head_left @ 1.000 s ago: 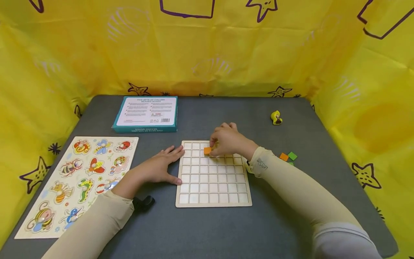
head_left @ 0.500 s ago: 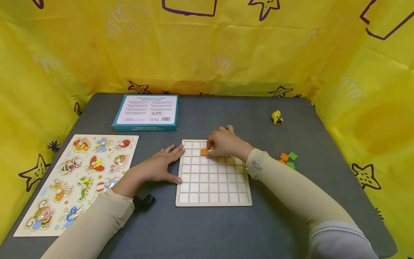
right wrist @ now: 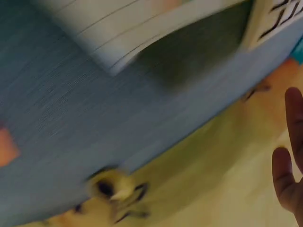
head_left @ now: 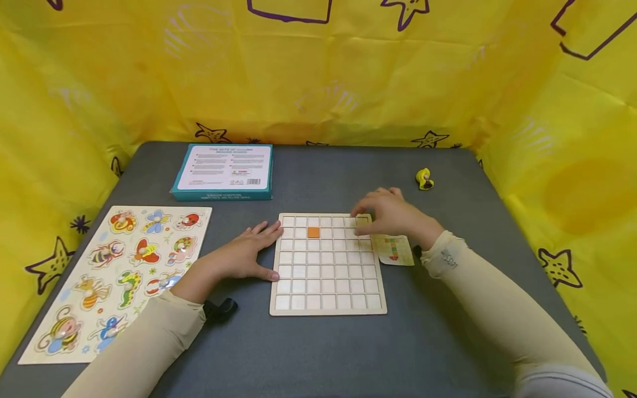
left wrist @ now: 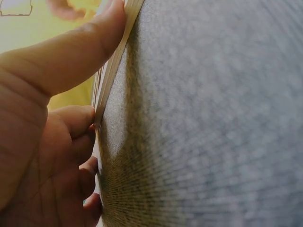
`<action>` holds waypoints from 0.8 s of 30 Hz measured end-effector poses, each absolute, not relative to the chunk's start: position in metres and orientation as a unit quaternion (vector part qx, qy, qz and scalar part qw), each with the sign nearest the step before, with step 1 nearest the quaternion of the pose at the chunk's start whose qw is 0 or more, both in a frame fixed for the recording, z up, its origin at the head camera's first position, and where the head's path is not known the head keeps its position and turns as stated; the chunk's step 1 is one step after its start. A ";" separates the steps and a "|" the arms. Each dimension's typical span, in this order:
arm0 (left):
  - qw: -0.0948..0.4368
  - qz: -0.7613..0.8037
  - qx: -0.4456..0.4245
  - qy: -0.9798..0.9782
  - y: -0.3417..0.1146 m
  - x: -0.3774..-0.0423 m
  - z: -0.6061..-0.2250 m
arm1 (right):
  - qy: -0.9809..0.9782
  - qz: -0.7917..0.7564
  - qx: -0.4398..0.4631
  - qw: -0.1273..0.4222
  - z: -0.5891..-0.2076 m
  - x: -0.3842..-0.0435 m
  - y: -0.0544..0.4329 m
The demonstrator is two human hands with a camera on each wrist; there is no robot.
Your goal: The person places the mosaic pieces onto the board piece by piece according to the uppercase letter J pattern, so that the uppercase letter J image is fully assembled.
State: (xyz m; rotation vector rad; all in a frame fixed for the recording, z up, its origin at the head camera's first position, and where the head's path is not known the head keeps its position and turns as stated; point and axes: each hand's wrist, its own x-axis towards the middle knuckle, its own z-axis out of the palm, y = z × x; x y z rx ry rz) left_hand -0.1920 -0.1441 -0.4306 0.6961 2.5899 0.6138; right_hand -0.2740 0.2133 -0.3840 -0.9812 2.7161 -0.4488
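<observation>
- While your left hand (head_left: 244,257), spread, only touches the pale wooden gridded board (head_left: 320,272), your right hand (head_left: 390,217), fingers parted, looks empty.
- Tile-laying, likely: orange square tile (head_left: 313,232) is in; fetch another.

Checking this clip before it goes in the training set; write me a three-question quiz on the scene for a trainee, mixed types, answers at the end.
1. True or false: the left hand touches the left edge of the grid board.
2. Fill the gap: counting from the left in the head view, the orange tile sits in the ____ column.
3. Multiple choice: the right hand is
A) gripping the orange tile
B) by the board's far right corner, with nothing visible in its grasp
C) resting flat on the insect puzzle

Key: 1 True; 2 third; 3 B
</observation>
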 end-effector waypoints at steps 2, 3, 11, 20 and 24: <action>0.196 0.222 0.252 0.921 -0.143 -0.194 -0.431 | 0.932 -0.157 -0.308 0.111 -0.381 -0.272 0.248; 0.196 0.223 0.253 0.921 -0.143 -0.194 -0.431 | 0.937 -0.159 -0.290 0.112 -0.381 -0.271 0.266; 0.190 0.224 0.251 0.923 -0.148 -0.193 -0.434 | 0.964 -0.144 -0.177 0.134 -0.388 -0.255 0.370; 0.185 0.225 0.255 0.922 -0.149 -0.191 -0.435 | 0.967 -0.134 -0.176 0.123 -0.402 -0.248 0.393; 0.182 0.225 0.260 0.921 -0.147 -0.193 -0.434 | 0.971 -0.122 -0.169 0.115 -0.404 -0.247 0.388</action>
